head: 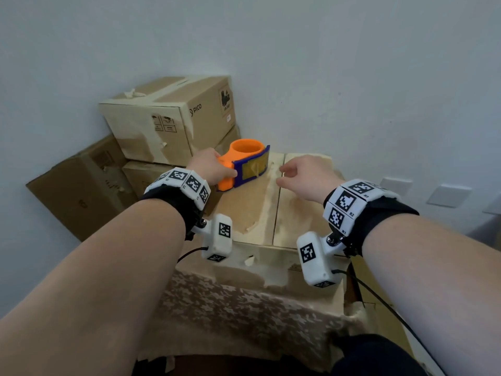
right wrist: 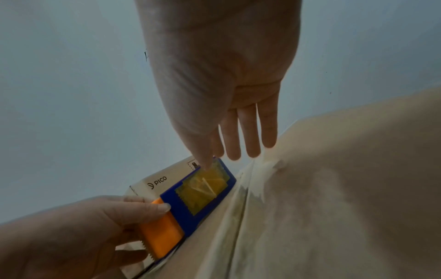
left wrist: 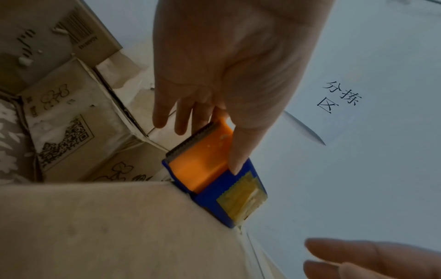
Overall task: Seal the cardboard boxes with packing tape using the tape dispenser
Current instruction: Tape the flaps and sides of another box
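An orange and blue tape dispenser (head: 241, 165) stands on the far left part of the closed cardboard box (head: 301, 213) in front of me. My left hand (head: 225, 170) grips its orange handle, thumb on the side (left wrist: 236, 156). Yellowish tape (right wrist: 203, 190) lies stuck on the blue plate. My right hand (head: 282, 175) hovers just right of the dispenser's tape end over the box's centre seam (head: 278, 207), holding nothing, fingers (right wrist: 250, 132) nearly straight. Whether its thumb touches the tape I cannot tell.
Taped boxes are stacked against the wall behind and left, a PICO box (head: 168, 118) on top. Flat cardboard (head: 81, 185) leans at the far left. The wall stands close behind the box. Wall sockets (head: 395, 183) are at the right. A camera cable (head: 379, 299) hangs by my right wrist.
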Demonstrator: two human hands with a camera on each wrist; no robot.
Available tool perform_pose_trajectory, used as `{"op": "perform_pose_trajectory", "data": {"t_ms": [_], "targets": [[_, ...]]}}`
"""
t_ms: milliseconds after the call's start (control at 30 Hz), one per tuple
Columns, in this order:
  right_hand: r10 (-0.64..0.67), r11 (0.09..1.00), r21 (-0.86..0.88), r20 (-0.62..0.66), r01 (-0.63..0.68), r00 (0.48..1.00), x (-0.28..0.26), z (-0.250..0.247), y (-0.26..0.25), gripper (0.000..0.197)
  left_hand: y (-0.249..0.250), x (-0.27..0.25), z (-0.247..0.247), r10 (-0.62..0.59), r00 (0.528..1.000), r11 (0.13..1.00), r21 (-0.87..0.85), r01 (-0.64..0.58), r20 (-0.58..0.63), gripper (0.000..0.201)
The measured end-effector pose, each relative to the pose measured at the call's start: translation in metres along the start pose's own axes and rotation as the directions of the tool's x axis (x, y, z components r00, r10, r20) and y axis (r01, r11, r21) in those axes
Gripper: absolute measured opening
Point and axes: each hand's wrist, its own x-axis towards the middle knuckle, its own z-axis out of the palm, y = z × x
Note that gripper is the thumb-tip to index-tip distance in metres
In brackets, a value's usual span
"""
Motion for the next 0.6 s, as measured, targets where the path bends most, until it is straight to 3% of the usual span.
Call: {"op": "perform_pose_trajectory", "data": {"t_ms": [133,233,300,367,433,533,600], "targets": [[-0.065,0.997,0.046,-0.065,0.068,0.996,0.003,0.001,-0.007,0.049,-0.004,0.002,0.000,0.057,0.998,0.996,-0.072,-0.060,-0.042,0.056],[-0.162,0.986,0.022,-0.068,0.164,0.984,0.006,0.003,-0.011,0.066,-0.001,-0.005,-0.006,0.115,0.993,0.974,-0.195,-0.117,-0.021,0.054],[-0.159,0.987,0.005,-0.020,0.159,0.987,0.008,0.005,-0.012,0.076,0.002,-0.013,-0.012,0.131,0.989,0.925,-0.367,-0.097,0.069,0.046],[-0.159,0.987,0.035,-0.018,0.160,0.987,0.010,0.006,-0.011,0.071,0.005,-0.023,-0.018,0.156,0.966,0.836,-0.548,-0.019,0.205,0.037],[-0.151,0.984,0.088,-0.050,0.155,0.987,0.007,0.003,-0.009,0.053,0.007,-0.033,-0.022,0.190,0.936,0.780,-0.625,0.039,0.295,0.035],[-0.133,0.977,0.166,-0.033,0.137,0.991,-0.005,-0.005,-0.007,0.043,0.007,-0.042,-0.025,0.199,0.919,0.756,-0.650,0.076,0.340,0.039],[-0.142,0.971,0.197,0.006,0.138,0.990,-0.012,-0.008,-0.005,0.043,0.006,-0.047,-0.026,0.195,0.908,0.767,-0.635,0.095,0.371,0.052]]}}
